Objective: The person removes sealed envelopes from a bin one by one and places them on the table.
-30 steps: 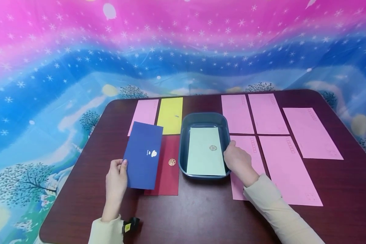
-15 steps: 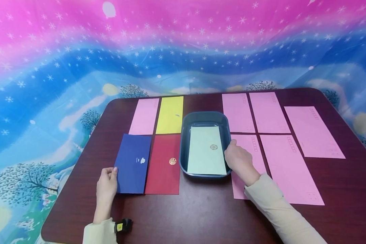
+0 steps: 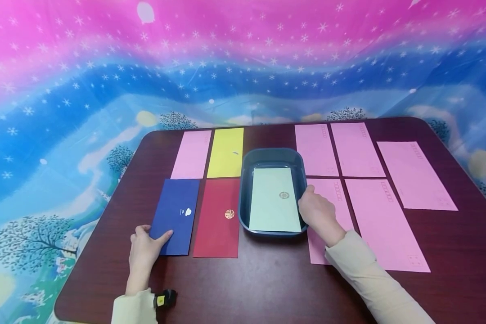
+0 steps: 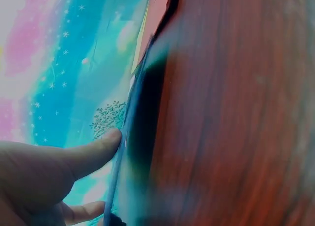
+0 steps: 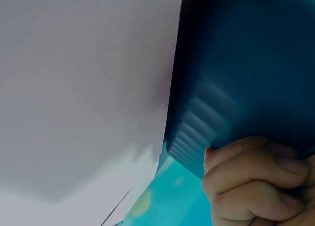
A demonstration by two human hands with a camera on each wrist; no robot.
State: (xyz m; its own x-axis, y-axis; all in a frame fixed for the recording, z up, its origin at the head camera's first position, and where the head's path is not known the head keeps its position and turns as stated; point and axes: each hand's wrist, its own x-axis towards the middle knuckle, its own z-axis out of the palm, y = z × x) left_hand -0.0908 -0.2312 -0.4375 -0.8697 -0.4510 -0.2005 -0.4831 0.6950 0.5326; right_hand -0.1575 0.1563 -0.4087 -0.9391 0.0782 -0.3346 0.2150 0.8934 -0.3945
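In the head view my left hand (image 3: pixel 143 252) touches the blue envelope (image 3: pixel 178 211), which lies on the table left of a red envelope (image 3: pixel 216 220). The thumb is stretched over its lower face, and the fingers are at its left edge. In the left wrist view the blue envelope (image 4: pixel 129 122) appears edge-on, with thumb and a finger touching it on the same side. My right hand (image 3: pixel 319 211) grips the right rim of a dark blue plastic tray (image 3: pixel 272 156); its curled fingers show in the right wrist view. A pale green envelope (image 3: pixel 272 202) lies inside the tray.
Behind the blue and red envelopes lie a pink envelope (image 3: pixel 191 155) and a yellow envelope (image 3: pixel 226 153). Several pink envelopes (image 3: pixel 382 225) cover the right part of the dark wooden table (image 3: pixel 247 288). A patterned cloth (image 3: pixel 243 67) hangs behind.
The blue envelope has come left and down from above the red one onto the table. My left hand has loosened its pinch and spread its thumb. The right hand stays on the tray.
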